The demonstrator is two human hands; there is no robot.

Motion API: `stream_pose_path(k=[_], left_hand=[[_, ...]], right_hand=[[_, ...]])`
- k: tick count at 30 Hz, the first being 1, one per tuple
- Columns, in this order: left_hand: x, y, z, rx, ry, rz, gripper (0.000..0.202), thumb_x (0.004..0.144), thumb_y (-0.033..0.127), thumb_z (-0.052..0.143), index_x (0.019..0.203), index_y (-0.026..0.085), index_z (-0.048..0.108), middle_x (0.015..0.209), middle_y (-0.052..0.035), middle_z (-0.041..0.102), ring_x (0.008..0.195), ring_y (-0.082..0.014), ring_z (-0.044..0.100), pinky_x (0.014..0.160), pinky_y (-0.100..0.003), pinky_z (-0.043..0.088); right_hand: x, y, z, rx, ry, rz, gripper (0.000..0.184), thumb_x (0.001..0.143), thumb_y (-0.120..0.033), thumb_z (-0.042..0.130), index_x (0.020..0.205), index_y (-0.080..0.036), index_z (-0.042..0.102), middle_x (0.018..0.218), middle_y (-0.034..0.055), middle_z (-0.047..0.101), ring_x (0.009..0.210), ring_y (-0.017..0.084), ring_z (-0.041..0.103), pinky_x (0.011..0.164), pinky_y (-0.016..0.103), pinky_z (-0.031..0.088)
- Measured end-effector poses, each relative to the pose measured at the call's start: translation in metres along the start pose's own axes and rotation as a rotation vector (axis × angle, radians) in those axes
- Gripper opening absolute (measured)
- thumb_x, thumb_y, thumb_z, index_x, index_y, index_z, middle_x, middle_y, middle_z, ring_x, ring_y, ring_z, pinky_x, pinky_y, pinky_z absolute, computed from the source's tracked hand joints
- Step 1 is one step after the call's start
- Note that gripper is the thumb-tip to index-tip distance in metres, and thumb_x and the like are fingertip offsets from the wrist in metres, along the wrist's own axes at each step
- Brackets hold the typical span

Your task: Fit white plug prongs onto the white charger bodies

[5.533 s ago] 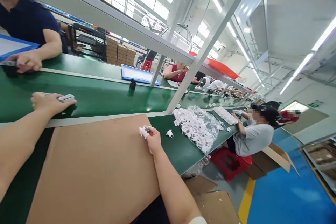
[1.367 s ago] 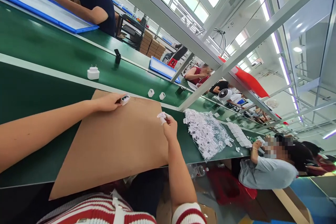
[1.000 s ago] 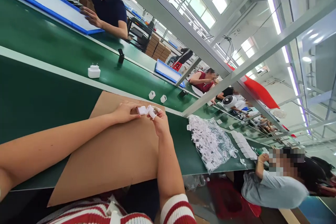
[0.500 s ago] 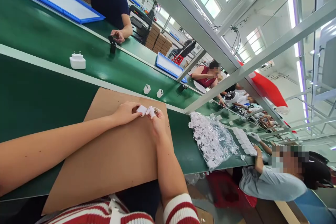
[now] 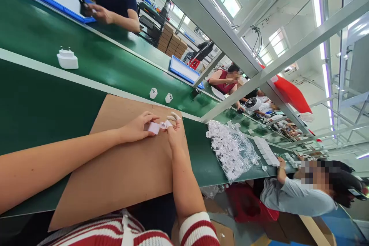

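Observation:
My left hand (image 5: 135, 127) pinches a small white charger body (image 5: 153, 127) above a brown cardboard sheet (image 5: 121, 169) on the green bench. My right hand (image 5: 173, 130), fingertips in white cots, presses a small white plug piece (image 5: 165, 125) against that body. The two hands meet at the cardboard's far edge. A clear bag of several white plug pieces (image 5: 230, 150) lies to the right of my right hand.
On the green conveyor belt (image 5: 100, 61) stand a finished white charger (image 5: 67, 59) and two small white bodies (image 5: 153, 93). A person in dark blue works across the belt; a seated co-worker (image 5: 296, 196) is at right beside rows of white parts (image 5: 266, 153).
My left hand brought the white body from the belt side to the cardboard, and my right hand joined the plug piece to it. The finished charger on the belt has drifted left.

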State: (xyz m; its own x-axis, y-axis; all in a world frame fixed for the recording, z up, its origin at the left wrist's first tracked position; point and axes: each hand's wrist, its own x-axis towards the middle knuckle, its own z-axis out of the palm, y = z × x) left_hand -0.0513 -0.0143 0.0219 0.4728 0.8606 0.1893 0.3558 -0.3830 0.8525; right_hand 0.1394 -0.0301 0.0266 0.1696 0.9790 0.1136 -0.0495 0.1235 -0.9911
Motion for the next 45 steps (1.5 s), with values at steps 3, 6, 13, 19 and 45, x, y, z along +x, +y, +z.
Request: stream_pose_path(k=[3, 6, 13, 19, 45], left_hand=[[-0.002, -0.001, 0.003, 0.029, 0.019, 0.093, 0.066, 0.081, 0.043, 0.066, 0.144, 0.024, 0.057, 0.142, -0.0102, 0.048, 0.134, -0.029, 0.051, 0.115, -0.041, 0.046], [-0.001, -0.005, 0.004, 0.036, 0.018, 0.131, 0.069, 0.08, 0.05, 0.071, 0.142, 0.023, 0.059, 0.142, -0.0107, 0.049, 0.135, -0.0305, 0.05, 0.117, -0.041, 0.045], [0.003, -0.009, 0.006, 0.042, -0.059, -0.087, 0.077, 0.071, 0.069, 0.075, 0.128, 0.018, 0.07, 0.136, -0.0116, 0.056, 0.122, -0.0314, 0.059, 0.105, -0.039, 0.052], [0.002, -0.003, 0.015, 0.189, -0.01, -0.073, 0.059, 0.076, 0.07, 0.068, 0.11, 0.022, 0.076, 0.127, -0.0108, 0.067, 0.127, -0.0373, 0.053, 0.111, -0.052, 0.042], [0.01, -0.024, 0.016, 0.143, 0.07, 0.007, 0.043, 0.077, 0.063, 0.069, 0.09, 0.022, 0.076, 0.098, -0.0068, 0.07, 0.096, -0.0263, 0.059, 0.085, -0.037, 0.043]], right_hand=[[0.004, -0.002, -0.005, 0.042, 0.041, 0.011, 0.031, 0.08, -0.037, 0.071, 0.105, -0.018, 0.07, 0.097, 0.0044, 0.075, 0.075, 0.015, 0.071, 0.07, 0.028, 0.059], [0.009, -0.002, -0.011, 0.102, -0.004, 0.029, 0.036, 0.076, -0.035, 0.076, 0.107, -0.018, 0.07, 0.103, 0.0067, 0.077, 0.088, 0.018, 0.074, 0.089, 0.034, 0.06], [0.001, -0.012, -0.025, -0.429, -0.004, -0.249, 0.028, 0.087, -0.034, 0.064, 0.11, -0.023, 0.075, 0.104, 0.0051, 0.072, 0.094, 0.018, 0.067, 0.089, 0.033, 0.057], [-0.009, -0.02, -0.023, -0.522, -0.07, -0.323, 0.023, 0.093, -0.031, 0.061, 0.111, -0.026, 0.075, 0.109, 0.0038, 0.066, 0.095, 0.015, 0.069, 0.089, 0.029, 0.058], [-0.011, -0.014, -0.005, -0.843, -0.299, -0.488, 0.047, 0.077, 0.001, 0.052, 0.108, -0.025, 0.074, 0.107, 0.002, 0.075, 0.106, 0.021, 0.065, 0.093, 0.032, 0.053]])
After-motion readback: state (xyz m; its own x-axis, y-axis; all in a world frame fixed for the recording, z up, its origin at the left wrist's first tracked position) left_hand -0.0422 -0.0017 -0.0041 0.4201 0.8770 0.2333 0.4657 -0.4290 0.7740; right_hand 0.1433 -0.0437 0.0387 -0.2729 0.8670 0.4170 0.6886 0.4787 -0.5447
